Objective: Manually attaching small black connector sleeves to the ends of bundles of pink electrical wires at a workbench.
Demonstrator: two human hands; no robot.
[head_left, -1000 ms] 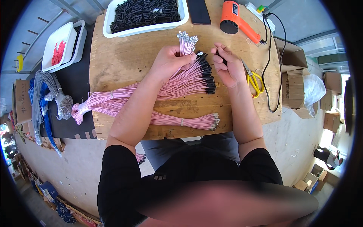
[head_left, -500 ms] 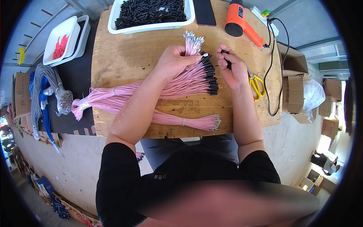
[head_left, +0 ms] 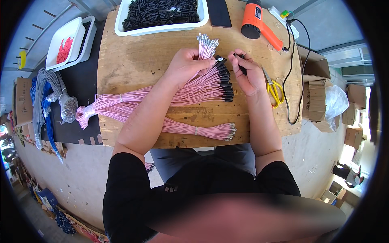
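Pinching pink wires [head_left: 206, 52] at upper centre, my left hand [head_left: 189, 67] pressing thumb tight to fingers, metal tip [head_left: 220, 59] jutting right. My right hand [head_left: 249, 73], just right of it, fingers curled around black caps [head_left: 243, 70], number hard to tell. Capped ends [head_left: 227, 85] fan out below, between hands. Tray [head_left: 162, 30] at top, heat gun [head_left: 258, 24] upper right, scissors [head_left: 270, 84] beside right hand.

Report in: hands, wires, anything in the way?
Left hand gripping pink wires. Right hand holding black tubes, apart from the wires. Nothing obvious in the way; scissors beside right wrist.
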